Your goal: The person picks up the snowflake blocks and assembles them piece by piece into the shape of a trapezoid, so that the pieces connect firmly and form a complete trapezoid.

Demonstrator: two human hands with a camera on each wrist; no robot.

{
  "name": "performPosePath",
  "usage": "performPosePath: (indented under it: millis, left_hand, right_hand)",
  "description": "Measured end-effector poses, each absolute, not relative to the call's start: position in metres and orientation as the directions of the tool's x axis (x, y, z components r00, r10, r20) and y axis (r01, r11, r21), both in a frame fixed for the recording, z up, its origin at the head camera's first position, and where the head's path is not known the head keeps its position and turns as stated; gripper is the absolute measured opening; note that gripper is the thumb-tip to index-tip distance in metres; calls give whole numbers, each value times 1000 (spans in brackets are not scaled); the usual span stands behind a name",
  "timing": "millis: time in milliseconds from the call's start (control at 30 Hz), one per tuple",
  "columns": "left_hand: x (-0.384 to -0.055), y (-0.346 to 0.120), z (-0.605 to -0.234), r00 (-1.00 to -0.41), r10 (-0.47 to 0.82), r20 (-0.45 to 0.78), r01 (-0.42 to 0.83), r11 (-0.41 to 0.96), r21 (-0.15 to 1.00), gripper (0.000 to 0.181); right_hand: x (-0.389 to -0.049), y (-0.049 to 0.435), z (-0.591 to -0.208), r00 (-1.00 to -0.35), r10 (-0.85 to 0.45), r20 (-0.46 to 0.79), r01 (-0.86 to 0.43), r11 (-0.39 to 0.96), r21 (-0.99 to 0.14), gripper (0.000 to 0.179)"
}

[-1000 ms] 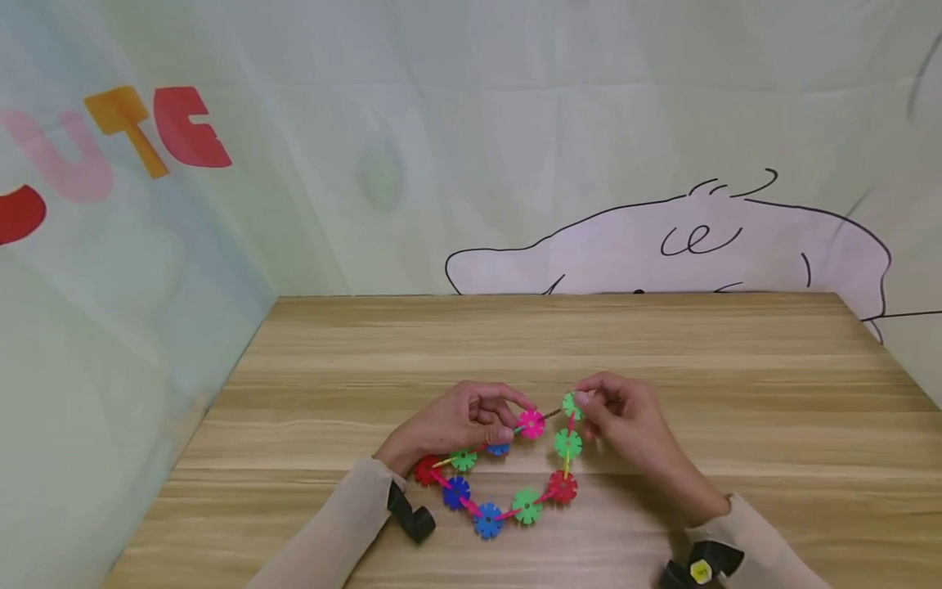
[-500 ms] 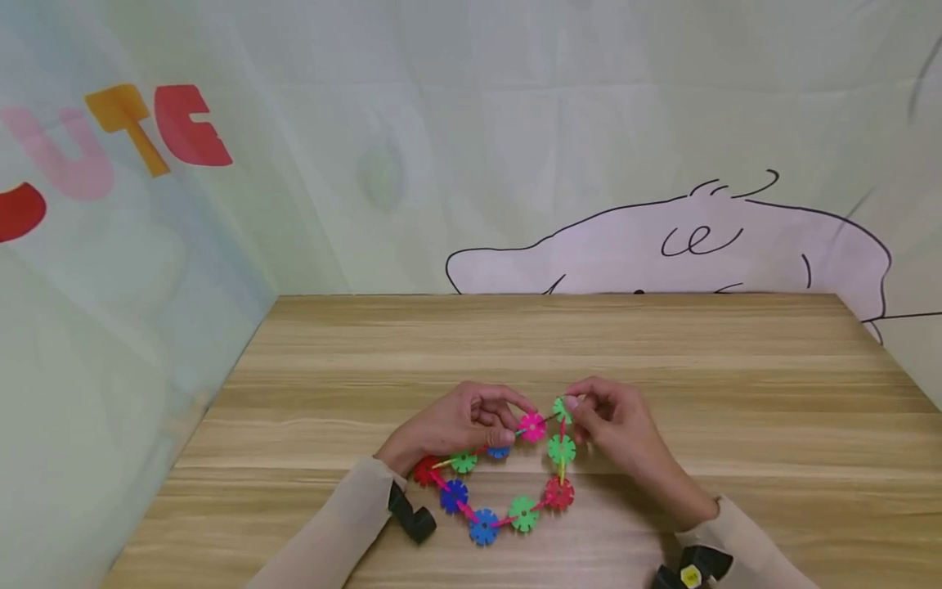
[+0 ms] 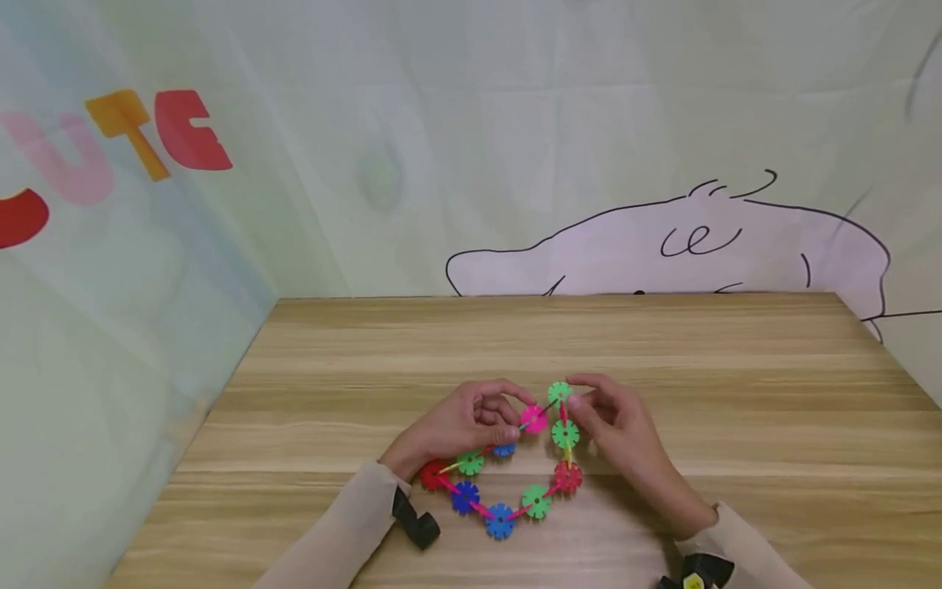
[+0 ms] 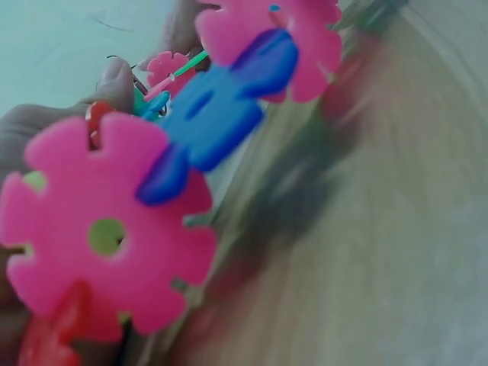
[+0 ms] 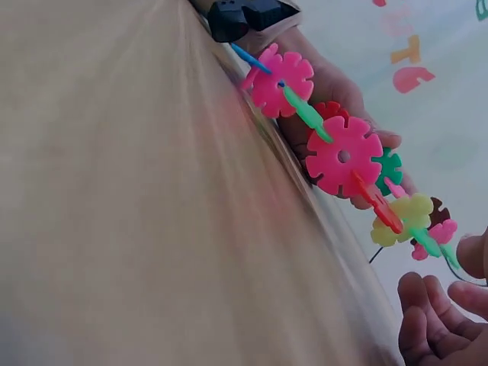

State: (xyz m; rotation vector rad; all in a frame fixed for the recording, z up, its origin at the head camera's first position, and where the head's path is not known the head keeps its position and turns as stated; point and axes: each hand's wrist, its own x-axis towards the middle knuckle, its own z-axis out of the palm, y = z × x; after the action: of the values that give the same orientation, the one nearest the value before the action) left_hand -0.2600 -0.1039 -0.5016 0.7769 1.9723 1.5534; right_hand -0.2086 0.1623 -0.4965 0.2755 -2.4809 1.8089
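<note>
A chain of flower-shaped plastic interlocking discs hangs in a loop, face-on discs joined by others seen edge-on. My left hand [image 3: 471, 421] holds its upper left part, thumb and index finger beside a pink disc [image 3: 533, 420]. My right hand [image 3: 618, 421] pinches the edge of a green disc [image 3: 559, 393] at the upper right. A thin dark link lies between these two discs. Lower down hang a red disc [image 3: 568, 476] and a blue disc [image 3: 500, 521]. In the left wrist view a large pink disc [image 4: 107, 229] partly covers the left hand. The right fingers [image 5: 438, 313] show at the right wrist view's corner.
Beneath the hands lies a wood-grain table [image 3: 368, 343]. A pale backdrop [image 3: 331, 164] with printed letters and a cartoon outline rises behind and to the left. Black wrist cameras [image 3: 415, 523] sit on both sleeves.
My right hand has moved slightly left with the green disc, which is now higher and closer to the pink disc. The loop's lower part has swung a little to the right. My left hand barely moved.
</note>
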Motion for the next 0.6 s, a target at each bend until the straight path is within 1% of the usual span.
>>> performPosePath:
  millis: [100, 167, 333, 400, 467, 600]
  left_hand:
    - [-259, -103, -501, -720, 692, -51, 115, 192, 975, 44]
    - [-260, -102, -501, -728, 683, -55, 110, 195, 975, 47]
    - [-260, -102, -502, -746, 662, -67, 95, 206, 974, 55]
    - [-261, -103, -502, -755, 652, -73, 99, 223, 970, 55]
    - [-262, -104, -501, -769, 635, -64, 119, 242, 963, 54]
    - [-264, -108, -501, -811, 585, -15, 160, 247, 956, 48]
  right_hand:
    - [-198, 168, -500, -987, -83, 141, -159, 287, -945, 33]
    - [-190, 170, -502, -984, -89, 155, -175, 307, -936, 37]
    - [-181, 170, -512, -937, -204, 284, -345, 402, -848, 59]
    - [-183, 170, -516, -919, -224, 323, -391, 425, -816, 65]
    - [-185, 171, -519, -910, -224, 348, -414, 449, -792, 68]
    - [-190, 176, -518, -909, -212, 358, -415, 524, -744, 67]
